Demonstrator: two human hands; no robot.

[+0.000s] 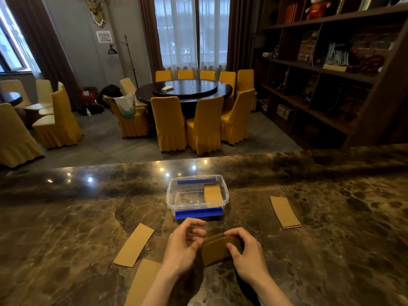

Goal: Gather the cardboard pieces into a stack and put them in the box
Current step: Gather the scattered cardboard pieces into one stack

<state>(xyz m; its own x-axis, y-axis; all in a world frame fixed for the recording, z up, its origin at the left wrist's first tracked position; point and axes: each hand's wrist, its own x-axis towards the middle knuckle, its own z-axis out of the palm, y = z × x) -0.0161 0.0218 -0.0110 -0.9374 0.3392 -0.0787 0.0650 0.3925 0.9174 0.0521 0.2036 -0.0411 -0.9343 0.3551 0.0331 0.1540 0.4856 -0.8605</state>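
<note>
The held cardboard pieces (217, 249) are partly hidden: the left hand (182, 248) covers their left end and the right hand (245, 253) wraps their right end, so only the middle face and a dark top edge show. How many pieces are in this bundle cannot be told. The right hand grasps them with its fingers over the top edge and its thumb on the near face. The left hand presses against their left end with its upper fingers curled and blurred; whether those fingers grip is unclear. The bundle stands on edge, tilted, just above or on the marble bench (66, 217); contact cannot be made out.

Another piece at the lower edge (144, 281) is cut off by the frame and partly covered by the left forearm. A flat piece on the left (134, 245) lies just beside it on the bench. Well to the right, a small pile of pieces (285, 212) lies flat, its near edge showing more than one layer.

The clear plastic box (176, 203) with blue clips sits open on the bench, just beyond the hands. Inside it, against the right wall, one cardboard piece in the box (213, 192) lies flat; the rest of the floor shows the marble through it.
</note>
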